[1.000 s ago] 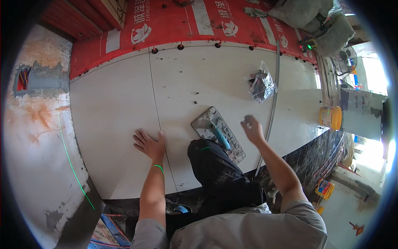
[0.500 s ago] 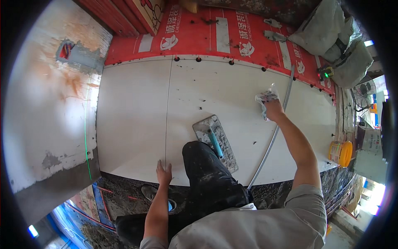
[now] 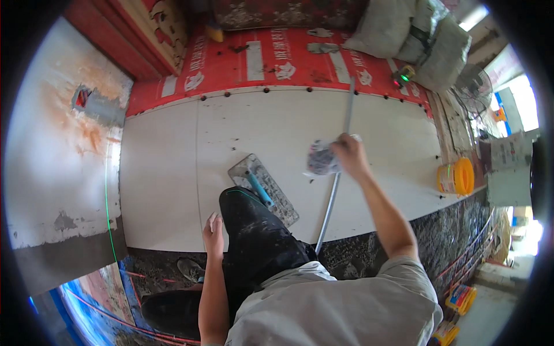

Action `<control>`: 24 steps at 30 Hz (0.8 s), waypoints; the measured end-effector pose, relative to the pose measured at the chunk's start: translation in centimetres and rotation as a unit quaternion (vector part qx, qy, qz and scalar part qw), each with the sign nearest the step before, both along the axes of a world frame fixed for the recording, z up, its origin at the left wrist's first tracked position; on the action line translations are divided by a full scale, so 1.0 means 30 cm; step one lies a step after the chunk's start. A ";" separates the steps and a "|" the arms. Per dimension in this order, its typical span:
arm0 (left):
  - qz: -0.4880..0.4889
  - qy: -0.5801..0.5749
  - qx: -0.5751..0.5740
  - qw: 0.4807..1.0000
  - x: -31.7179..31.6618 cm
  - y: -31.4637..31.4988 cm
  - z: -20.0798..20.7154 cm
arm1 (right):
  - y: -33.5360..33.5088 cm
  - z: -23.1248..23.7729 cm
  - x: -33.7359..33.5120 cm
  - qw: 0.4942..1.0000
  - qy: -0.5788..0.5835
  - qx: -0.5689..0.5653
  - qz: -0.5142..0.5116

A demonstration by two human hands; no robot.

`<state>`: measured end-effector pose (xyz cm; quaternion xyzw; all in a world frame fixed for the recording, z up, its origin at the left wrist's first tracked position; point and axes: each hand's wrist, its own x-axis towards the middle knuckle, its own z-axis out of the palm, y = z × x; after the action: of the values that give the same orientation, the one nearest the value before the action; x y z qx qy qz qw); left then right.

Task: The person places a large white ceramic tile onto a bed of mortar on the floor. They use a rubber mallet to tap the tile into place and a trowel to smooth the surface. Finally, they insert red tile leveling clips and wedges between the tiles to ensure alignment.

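My right hand (image 3: 351,154) is closed on the top of a clear plastic bag (image 3: 322,160) filled with small dark pieces, raised over the large white tiles (image 3: 161,161) beside a long metal bar (image 3: 328,212). Near the tiles' front edge my left hand (image 3: 213,233) holds nothing, its fingers loosely apart. Between the hands a notched trowel (image 3: 285,210) with a turquoise handle rests on the tile next to my bent knee, its face coated in grey mortar. Small dark clips (image 3: 266,90) line the far tile edge.
Red protective sheeting (image 3: 222,63) covers the floor beyond the tiles. A laser level (image 3: 404,75) glows green near several pale sacks (image 3: 438,55). At right stands a yellow bucket (image 3: 463,176); dark rough mortar (image 3: 360,254) borders the near edge. A plastered wall (image 3: 69,167) rises at left.
My right hand has brought the bag nearer and across to the left, over the metal bar. My left hand has lifted off the tile joint. The whole view has shifted.
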<state>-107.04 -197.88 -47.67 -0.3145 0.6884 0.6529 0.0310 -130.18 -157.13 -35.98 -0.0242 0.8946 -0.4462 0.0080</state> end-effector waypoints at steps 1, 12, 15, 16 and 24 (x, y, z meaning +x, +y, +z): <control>-0.033 0.021 0.031 0.999 -0.026 0.079 0.098 | -0.034 0.015 0.055 0.998 -0.039 -0.041 -0.001; 0.143 0.177 0.432 0.873 -0.070 0.232 0.194 | -0.483 0.170 0.551 0.761 -0.166 -0.592 0.206; -0.064 0.283 0.553 0.781 0.003 0.139 0.055 | -0.552 0.049 0.562 0.909 -0.091 -0.218 0.342; -0.046 0.263 0.537 0.800 0.034 0.166 0.067 | -0.541 0.012 0.567 0.925 -0.077 -0.065 0.368; 0.145 0.099 0.532 0.829 0.035 0.293 0.181 | -0.561 -0.104 0.524 0.941 0.103 0.004 0.323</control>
<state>-105.99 -189.10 -42.25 -0.2793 0.1806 0.9426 0.0302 -114.45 -173.95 -39.10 -0.3578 0.8361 -0.4114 0.0599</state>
